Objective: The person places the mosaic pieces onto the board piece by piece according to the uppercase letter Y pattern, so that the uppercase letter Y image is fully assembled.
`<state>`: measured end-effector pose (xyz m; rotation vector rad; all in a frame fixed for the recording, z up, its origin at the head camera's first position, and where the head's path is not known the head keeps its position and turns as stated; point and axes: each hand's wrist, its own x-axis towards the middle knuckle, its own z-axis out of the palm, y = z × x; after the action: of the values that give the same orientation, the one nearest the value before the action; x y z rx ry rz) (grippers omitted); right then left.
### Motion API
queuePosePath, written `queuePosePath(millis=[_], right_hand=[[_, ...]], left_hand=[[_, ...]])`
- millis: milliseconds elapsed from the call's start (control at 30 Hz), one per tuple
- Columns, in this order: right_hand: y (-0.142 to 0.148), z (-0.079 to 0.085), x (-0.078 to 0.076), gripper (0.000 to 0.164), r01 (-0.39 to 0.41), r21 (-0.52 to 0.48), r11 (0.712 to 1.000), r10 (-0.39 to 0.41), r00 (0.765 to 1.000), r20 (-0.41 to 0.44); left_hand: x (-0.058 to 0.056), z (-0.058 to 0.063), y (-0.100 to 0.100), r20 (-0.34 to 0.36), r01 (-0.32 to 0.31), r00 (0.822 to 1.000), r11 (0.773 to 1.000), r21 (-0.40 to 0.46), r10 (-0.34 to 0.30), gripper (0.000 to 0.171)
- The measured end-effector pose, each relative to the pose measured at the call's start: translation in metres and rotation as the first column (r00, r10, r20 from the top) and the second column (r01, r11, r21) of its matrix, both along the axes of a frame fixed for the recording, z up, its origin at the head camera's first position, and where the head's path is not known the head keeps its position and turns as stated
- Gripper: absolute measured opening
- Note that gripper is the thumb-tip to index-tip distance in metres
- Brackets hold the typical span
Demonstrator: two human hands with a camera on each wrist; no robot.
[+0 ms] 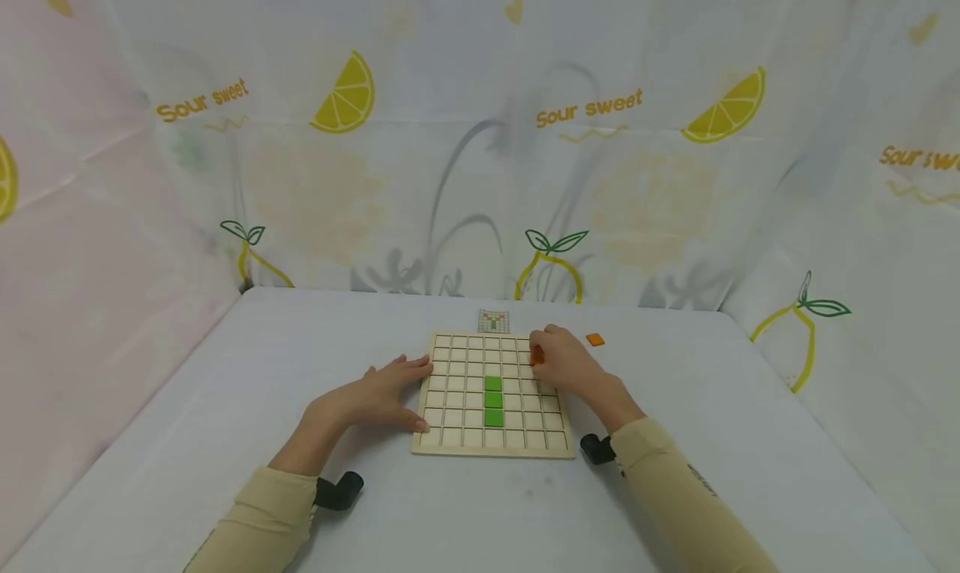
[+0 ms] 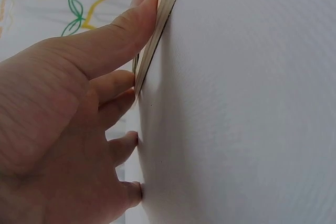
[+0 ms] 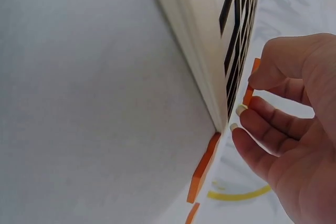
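A square wooden grid board (image 1: 454,439) lies on the white-covered table. My left hand (image 1: 378,396) rests at its left side, fingers spread, with the thumb on the edge near the front corner. In the left wrist view that thumb presses the board's rim (image 2: 164,19). My right hand (image 1: 568,366) is over the board's far right part and pinches an orange square tile (image 3: 252,83) between thumb and fingers, close above the grid. Three green tiles (image 1: 492,400) sit in a column of cells near the board's middle.
A loose orange tile (image 1: 595,339) lies on the table (image 1: 465,515) right of the board's far corner. Just behind the board is a small pattern card (image 1: 493,321) with a printed coloured grid. A printed cloth backdrop (image 1: 420,181) encloses the back and sides.
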<state>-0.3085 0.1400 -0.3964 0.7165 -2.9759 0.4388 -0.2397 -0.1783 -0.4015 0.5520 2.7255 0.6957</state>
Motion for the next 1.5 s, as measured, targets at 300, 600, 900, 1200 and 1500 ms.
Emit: queuePosePath(millis=[300, 600, 900, 1200, 1500], right_hand=[[-0.010, 0.004, 0.002, 0.014, -0.039, -0.007, 0.999, 0.039, 0.999, 0.019], [-0.020, 0.005, 0.004, 0.013, -0.068, -0.050, 0.996, 0.070, 0.997, 0.035], [-0.034, 0.009, 0.004, 0.014, -0.128, -0.047, 0.991, 0.130, 0.991, 0.024], [-0.050, 0.010, 0.006, 0.011, -0.151, -0.066, 0.986, 0.156, 0.985, 0.070], [-0.061, 0.012, 0.002, 0.014, -0.171, -0.074, 0.983, 0.178, 0.979, 0.102]], left_hand=[[0.002, 0.003, 0.001, 0.006, -0.008, 1.000, 1.000, 0.007, 0.008, 0.095], [0.002, 0.002, 0.000, 0.015, -0.010, 1.000, 1.000, 0.013, 0.009, 0.095], [0.002, 0.002, 0.000, 0.010, -0.010, 1.000, 1.000, 0.008, 0.010, 0.095], [0.001, 0.000, 0.000, 0.003, 0.004, 1.000, 1.000, 0.006, -0.004, 0.095], [0.001, -0.001, 0.000, 0.001, -0.002, 1.000, 1.000, -0.001, 0.002, 0.095]])
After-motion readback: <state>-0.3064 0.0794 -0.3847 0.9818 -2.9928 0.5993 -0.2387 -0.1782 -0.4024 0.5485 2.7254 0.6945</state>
